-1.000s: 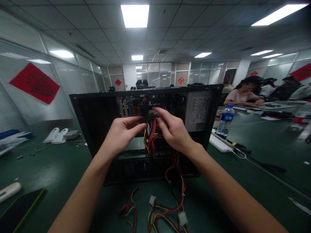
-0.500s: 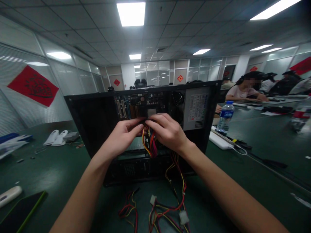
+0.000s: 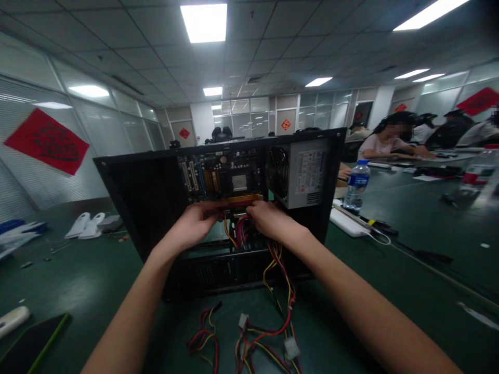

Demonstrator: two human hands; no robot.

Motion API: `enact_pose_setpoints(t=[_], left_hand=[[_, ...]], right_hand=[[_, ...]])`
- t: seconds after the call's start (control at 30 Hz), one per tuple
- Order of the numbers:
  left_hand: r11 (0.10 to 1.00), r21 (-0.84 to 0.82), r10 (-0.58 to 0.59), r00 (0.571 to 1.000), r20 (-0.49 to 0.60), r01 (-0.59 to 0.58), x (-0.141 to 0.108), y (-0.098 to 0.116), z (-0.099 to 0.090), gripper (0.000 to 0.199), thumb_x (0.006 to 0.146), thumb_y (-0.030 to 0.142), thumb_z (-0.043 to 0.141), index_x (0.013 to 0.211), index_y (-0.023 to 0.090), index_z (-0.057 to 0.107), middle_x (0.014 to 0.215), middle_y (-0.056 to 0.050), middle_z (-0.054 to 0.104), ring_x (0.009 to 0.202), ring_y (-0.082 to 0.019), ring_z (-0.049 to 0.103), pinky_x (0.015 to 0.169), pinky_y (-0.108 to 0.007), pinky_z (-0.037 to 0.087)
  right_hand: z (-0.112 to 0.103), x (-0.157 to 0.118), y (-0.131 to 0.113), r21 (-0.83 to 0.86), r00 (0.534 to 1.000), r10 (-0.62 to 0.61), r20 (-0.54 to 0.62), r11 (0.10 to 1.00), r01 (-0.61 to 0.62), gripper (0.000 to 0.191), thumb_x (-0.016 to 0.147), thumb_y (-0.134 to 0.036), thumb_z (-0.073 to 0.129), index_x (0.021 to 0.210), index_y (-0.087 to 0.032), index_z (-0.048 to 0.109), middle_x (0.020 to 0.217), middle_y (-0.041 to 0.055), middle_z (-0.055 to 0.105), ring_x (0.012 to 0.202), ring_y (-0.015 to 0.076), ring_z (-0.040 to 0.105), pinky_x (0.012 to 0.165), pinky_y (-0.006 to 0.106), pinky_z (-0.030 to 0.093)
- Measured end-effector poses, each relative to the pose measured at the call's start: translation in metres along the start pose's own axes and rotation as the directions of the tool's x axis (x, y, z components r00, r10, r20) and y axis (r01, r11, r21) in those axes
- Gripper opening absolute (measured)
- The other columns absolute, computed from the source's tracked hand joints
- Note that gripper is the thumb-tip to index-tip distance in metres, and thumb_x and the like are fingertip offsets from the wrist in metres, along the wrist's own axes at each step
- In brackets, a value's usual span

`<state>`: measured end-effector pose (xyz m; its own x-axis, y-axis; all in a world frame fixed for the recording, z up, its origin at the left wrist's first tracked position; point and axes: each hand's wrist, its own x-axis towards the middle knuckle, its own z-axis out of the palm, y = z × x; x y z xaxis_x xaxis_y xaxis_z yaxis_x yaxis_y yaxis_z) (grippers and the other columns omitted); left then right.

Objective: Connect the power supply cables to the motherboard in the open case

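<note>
A black computer case stands on the table with its open side toward me. Inside it are a motherboard with yellow memory slots and a silver power supply with a fan. Just below those slots, my left hand pinches at a connector end where a yellow wire hangs; its fingertips are partly hidden. Curled fingers of my right hand close round the top of a red and purple power cable bundle. The exact connector between the hands is hard to make out.
Loose power leads with white plugs trail over the front of the table. At right are a water bottle and a white power strip; a dark tablet-like object lies at left. Another person sits beyond.
Both hands have moved slightly lower inside the case and a little apart, uncovering the memory slots and the silver square on the motherboard. The view has shifted slightly.
</note>
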<state>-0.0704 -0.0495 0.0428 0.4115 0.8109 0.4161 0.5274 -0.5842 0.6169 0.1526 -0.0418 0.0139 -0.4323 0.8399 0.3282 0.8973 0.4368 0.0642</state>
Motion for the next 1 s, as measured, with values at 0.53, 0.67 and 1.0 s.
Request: enact_pose_setpoints(t=[0.53, 0.67, 1.0], left_hand=[[0.887, 0.438, 0.176, 0.984, -0.028, -0.146, 0.013, -0.042, 0.042, 0.020, 0.088, 0.028, 0.070, 0.100, 0.018, 0.082, 0.100, -0.012, 0.077, 0.095, -0.025, 0.072, 0.088, -0.035, 0.054], [0.867, 0.470, 0.220, 0.974, -0.059, -0.168, 0.017, -0.045, 0.041, 0.017, 0.089, 0.020, 0.067, 0.098, 0.019, 0.081, 0.106, -0.011, 0.077, 0.099, -0.025, 0.073, 0.092, -0.036, 0.055], [0.851, 0.511, 0.075, 0.992, 0.102, -0.117, 0.044, -0.042, 0.046, 0.029, 0.087, 0.020, 0.071, 0.116, 0.019, 0.073, 0.114, -0.007, 0.078, 0.106, -0.025, 0.073, 0.093, -0.034, 0.056]], right_hand=[[0.030, 0.015, 0.011, 0.181, 1.000, -0.013, 0.008, 0.983, 0.011, 0.028, 0.094, -0.020, 0.057, 0.112, -0.012, 0.077, 0.113, 0.0186, 0.075, 0.107, 0.0288, 0.071, 0.087, 0.032, 0.051], [0.029, 0.015, 0.008, 0.170, 0.999, 0.030, 0.023, 0.985, -0.033, 0.027, 0.095, -0.021, 0.057, 0.112, -0.013, 0.077, 0.113, 0.0174, 0.075, 0.107, 0.0277, 0.071, 0.087, 0.031, 0.052], [0.026, 0.013, 0.005, 0.190, 0.998, 0.049, 0.029, 0.980, -0.054, 0.029, 0.095, -0.019, 0.056, 0.114, -0.013, 0.076, 0.113, 0.0183, 0.074, 0.106, 0.0300, 0.072, 0.085, 0.033, 0.054]])
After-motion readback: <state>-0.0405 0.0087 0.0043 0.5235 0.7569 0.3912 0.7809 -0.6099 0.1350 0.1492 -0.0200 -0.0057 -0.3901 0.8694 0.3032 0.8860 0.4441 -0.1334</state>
